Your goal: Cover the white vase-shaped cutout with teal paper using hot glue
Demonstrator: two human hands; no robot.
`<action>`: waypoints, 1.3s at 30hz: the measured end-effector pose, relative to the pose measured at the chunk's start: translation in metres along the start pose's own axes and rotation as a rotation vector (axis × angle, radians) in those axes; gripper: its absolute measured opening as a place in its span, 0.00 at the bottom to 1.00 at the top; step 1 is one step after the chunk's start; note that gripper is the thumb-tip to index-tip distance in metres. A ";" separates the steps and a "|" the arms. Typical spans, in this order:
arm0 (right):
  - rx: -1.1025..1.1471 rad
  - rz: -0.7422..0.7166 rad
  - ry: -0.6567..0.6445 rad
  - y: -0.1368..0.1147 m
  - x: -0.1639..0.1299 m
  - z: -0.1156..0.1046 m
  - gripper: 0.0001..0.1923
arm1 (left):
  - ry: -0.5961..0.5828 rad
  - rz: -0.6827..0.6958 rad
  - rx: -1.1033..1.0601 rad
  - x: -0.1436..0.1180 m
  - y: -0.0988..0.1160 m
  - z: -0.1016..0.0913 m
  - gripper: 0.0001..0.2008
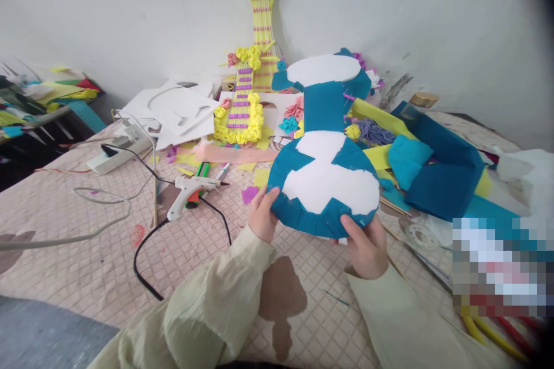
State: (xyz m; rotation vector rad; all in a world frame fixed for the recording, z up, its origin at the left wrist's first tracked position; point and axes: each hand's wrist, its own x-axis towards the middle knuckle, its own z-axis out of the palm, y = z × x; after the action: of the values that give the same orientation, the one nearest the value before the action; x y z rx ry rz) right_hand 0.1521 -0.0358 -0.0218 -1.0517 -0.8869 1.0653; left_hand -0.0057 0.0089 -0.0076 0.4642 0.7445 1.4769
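Between my two hands is a flat guitar-shaped cutout (325,184), white board with dark teal crepe paper folded over its edges. It is tilted up off the table, its round body towards me and its narrower end pointing away. My left hand (263,213) grips the lower left rim, fingers mostly behind the cutout. On the lower right rim, my right hand (366,242) pinches with the thumb on the front face. White board shows in the middle of the body and at the far end, while teal paper covers the strip between.
A white glue gun (184,191) with its black cord lies left of my hands. Behind stand yellow guitar-shaped crafts (243,98) against the wall. White board scraps (173,112), a power strip (119,153) and teal crepe paper (445,179) lie on the patterned tablecloth (95,265).
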 end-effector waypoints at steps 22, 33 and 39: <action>0.041 -0.049 0.071 -0.007 -0.001 -0.001 0.23 | -0.083 -0.088 -0.044 -0.005 0.011 0.008 0.15; 0.003 -0.056 0.068 -0.008 0.000 -0.003 0.26 | -0.162 0.102 0.148 -0.004 -0.002 -0.004 0.16; 0.061 -0.009 0.082 -0.011 -0.002 0.000 0.26 | -0.158 0.095 0.137 -0.006 -0.004 -0.001 0.18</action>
State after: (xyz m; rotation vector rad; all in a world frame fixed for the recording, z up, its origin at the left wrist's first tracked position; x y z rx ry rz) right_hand 0.1546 -0.0390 -0.0111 -1.0320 -0.7878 1.0286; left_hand -0.0035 0.0029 -0.0104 0.7212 0.7081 1.4635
